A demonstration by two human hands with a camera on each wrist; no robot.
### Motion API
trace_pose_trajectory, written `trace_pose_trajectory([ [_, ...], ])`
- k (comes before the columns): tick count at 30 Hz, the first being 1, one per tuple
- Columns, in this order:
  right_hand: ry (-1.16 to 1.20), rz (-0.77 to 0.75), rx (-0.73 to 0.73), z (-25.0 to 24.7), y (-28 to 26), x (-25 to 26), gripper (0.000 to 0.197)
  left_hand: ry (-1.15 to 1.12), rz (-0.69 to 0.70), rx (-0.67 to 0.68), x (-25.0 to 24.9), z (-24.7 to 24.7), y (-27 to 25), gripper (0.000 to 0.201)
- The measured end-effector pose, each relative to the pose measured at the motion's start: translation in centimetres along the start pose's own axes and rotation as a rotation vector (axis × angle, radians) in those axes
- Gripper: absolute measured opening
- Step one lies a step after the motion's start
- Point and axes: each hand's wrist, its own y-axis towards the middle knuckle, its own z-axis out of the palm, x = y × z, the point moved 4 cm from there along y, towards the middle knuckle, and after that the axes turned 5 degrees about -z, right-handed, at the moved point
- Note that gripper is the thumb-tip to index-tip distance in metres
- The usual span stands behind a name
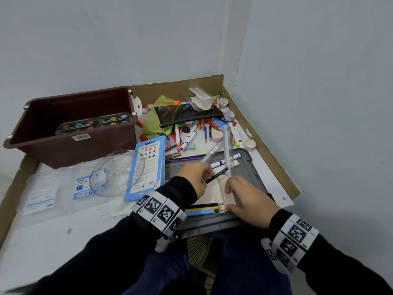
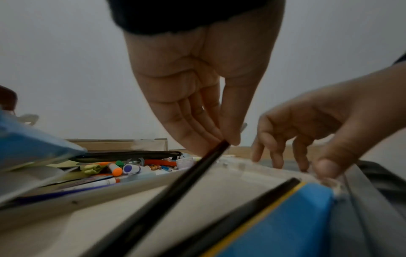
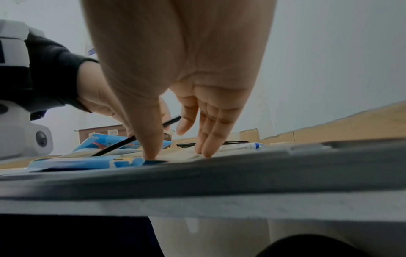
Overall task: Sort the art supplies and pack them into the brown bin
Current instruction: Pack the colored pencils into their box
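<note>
1. The brown bin (image 1: 70, 143) sits at the back left of the table (image 1: 53, 226), with a paint set (image 1: 93, 123) already inside. We judge it stiff plastic and bulky, best taken by its rim with both hands if it has to shift.
2. The gray lid (image 1: 253, 175) in front of us serves as our work tray. It looks rigid and smooth, so thin things may slide on it.
3. The blue pencil box (image 1: 146, 169) lies flat between the bin and the lid. It is light card that would dent if squeezed, so we would lift it by its long edges.
4. The open pencil sleeve (image 1: 214, 188) lies on the lid with two pencils (image 1: 204, 206) in it. Our right hand (image 1: 251, 199) pins it down, thumb and straight fingertips pressing, gripping nothing. The card is thin and floppy, so it needs that support.
5. The black pencil (image 1: 217, 174) is pinched in our left hand (image 1: 195, 177) between thumb and fingers near its back end, tilted toward the sleeve. It is light, stiff and slick, with a brittle tip. A hold nearer the middle would steer it better.
</note>
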Motion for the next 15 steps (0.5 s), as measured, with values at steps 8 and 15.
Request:
trace_pose_trajectory([
  [8,0.061,0.017,-0.053,0.6,-0.5,-0.5,0.045,0.256,-0.095,0.219,0.7,1.9,-1.0,0.034],
  [15,0.023,-0.014,-0.027,0.9,-0.6,-0.5,0.033,0.376,-0.094,0.162,1.3,1.7,-2.9,0.038],
])
